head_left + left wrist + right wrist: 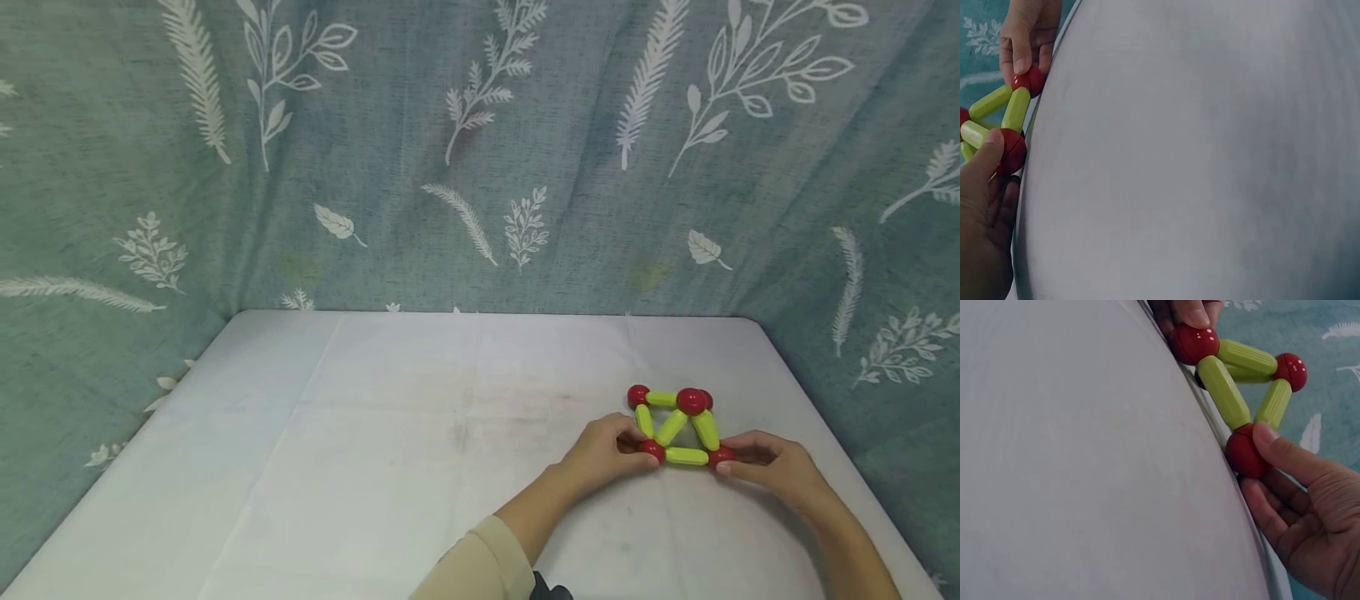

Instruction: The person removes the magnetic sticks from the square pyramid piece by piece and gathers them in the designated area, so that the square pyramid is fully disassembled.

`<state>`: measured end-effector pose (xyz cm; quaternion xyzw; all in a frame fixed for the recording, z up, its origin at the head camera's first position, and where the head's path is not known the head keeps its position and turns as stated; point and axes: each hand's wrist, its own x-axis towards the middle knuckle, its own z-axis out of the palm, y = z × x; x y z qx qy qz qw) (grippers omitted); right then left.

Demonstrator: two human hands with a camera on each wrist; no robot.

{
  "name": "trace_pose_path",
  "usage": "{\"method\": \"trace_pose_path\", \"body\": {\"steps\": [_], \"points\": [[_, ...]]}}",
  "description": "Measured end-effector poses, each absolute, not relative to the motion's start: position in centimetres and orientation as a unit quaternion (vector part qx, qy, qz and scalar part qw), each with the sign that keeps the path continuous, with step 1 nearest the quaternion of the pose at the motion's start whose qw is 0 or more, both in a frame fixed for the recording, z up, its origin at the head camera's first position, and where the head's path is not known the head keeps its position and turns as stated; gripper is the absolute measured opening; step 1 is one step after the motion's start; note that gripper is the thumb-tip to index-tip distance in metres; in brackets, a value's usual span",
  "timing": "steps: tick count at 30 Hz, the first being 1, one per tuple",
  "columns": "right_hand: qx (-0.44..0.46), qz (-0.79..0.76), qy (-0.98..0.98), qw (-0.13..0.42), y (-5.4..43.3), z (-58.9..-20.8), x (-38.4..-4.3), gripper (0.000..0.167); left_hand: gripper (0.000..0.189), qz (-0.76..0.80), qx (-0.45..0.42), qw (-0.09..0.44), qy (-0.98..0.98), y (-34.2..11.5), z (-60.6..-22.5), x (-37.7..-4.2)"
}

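A frame of yellow-green rods (686,456) joined by several red balls (691,402) stands at the right side of the white table. My left hand (604,451) pinches the near left ball (652,452) between thumb and fingers. On the other side, my right hand (780,468) pinches the near right ball (722,457). One rod spans the two held balls, and two more slope up from them to a raised ball. In the right wrist view these make a triangle, with the thumb on the lower ball (1247,452). Another ball (637,396) sits at the back left corner.
The white table (337,467) stretches away to the left, its cloth creased. Behind it and along both sides hangs a blue-green curtain (480,225) with white leaf prints. A small black object (551,589) shows beside the left sleeve at the bottom edge.
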<state>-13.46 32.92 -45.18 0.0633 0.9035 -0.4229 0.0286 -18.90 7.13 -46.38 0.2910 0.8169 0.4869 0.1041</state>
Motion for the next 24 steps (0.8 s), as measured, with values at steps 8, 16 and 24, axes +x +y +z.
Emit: {"method": "trace_pose_path", "body": {"steps": [8, 16, 24], "points": [[0.054, -0.432, 0.9, 0.031, 30.7, -45.0, -14.2, 0.054, 0.021, 0.506, 0.272, 0.083, 0.814, 5.2, -46.8, -18.8], [0.047, -0.449, 0.891, 0.041, 28.7, -45.0, -14.9, 0.052, 0.021, 0.504, 0.279, 0.039, 0.817, 3.3, -47.5, -18.8], [0.02, -0.473, 0.88, 0.049, 26.7, -45.1, -15.6, 0.048, 0.019, 0.489, 0.292, -0.01, 0.822, 1.0, -48.0, -18.8]]}}
